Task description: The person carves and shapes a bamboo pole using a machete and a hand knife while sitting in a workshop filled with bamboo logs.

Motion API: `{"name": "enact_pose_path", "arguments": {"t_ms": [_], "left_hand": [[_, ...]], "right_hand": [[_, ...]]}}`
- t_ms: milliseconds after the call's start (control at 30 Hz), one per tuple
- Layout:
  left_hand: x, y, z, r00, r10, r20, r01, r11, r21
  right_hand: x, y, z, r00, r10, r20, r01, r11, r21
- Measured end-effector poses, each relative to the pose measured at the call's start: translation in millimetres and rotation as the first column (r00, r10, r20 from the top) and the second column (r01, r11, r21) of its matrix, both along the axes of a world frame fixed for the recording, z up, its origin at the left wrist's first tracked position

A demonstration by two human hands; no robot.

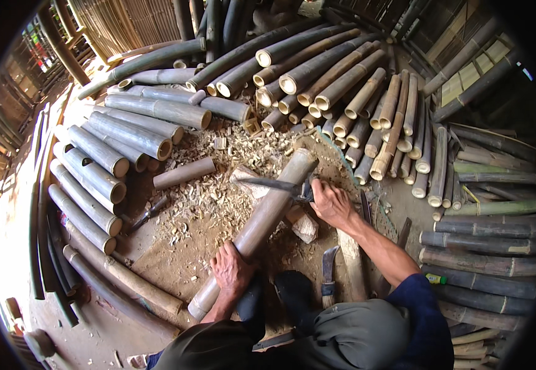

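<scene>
A thick brown bamboo pole (268, 213) lies at a slant in front of me, its near end beside my left leg. Its upper part rests by pale wooden blocks (305, 227). My left hand (231, 269) is closed around the pole's lower part. My right hand (334, 203), fingers curled, grips a dark tool (274, 183) whose long narrow part crosses over the pole near its far end. The hand hides most of the tool's grip, so its exact kind is unclear. By my right foot lies a curved knife with a dark blade (328, 264).
Wood chips (209, 203) cover the ground ahead, around a short bamboo piece (185, 172) and a dark hand tool (149, 213). Cut bamboo lengths (132, 111) ring me at left, a large pile (348, 92) at the back, more poles (490, 246) at right. A pale post (351, 262) lies under my right forearm.
</scene>
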State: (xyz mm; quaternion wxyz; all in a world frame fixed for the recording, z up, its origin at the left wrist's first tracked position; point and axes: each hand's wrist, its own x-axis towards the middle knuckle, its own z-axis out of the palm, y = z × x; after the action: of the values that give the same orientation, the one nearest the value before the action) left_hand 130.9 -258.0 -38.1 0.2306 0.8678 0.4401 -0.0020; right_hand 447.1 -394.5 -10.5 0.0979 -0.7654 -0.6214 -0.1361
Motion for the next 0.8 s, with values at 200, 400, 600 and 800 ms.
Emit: {"name": "enact_pose_path", "arguments": {"t_ms": [200,400,600,800], "left_hand": [[-5.7,-11.1,1.8,1.000,-0.027,0.003,0.027,0.999,-0.032],[10.9,-10.0,2.6,0.999,-0.035,0.018,0.036,0.998,-0.053],[12.3,2.6,5.0,1.000,-0.009,-0.002,0.009,0.999,-0.038],[6.1,-7.3,-5.2,0.999,-0.046,-0.010,0.045,0.997,-0.062]], "right_hand": [[27.6,-2.9,-16.2,0.823,-0.486,-0.295,0.424,0.870,-0.250],[70.2,-33.4,-15.4,0.941,-0.338,-0.030,0.337,0.941,-0.034],[4.4,-8.4,-3.9,0.999,-0.052,-0.011,0.052,0.999,0.005],[20.9,-9.3,-1.0,0.846,-0.453,-0.283,0.400,0.888,-0.224]]}}
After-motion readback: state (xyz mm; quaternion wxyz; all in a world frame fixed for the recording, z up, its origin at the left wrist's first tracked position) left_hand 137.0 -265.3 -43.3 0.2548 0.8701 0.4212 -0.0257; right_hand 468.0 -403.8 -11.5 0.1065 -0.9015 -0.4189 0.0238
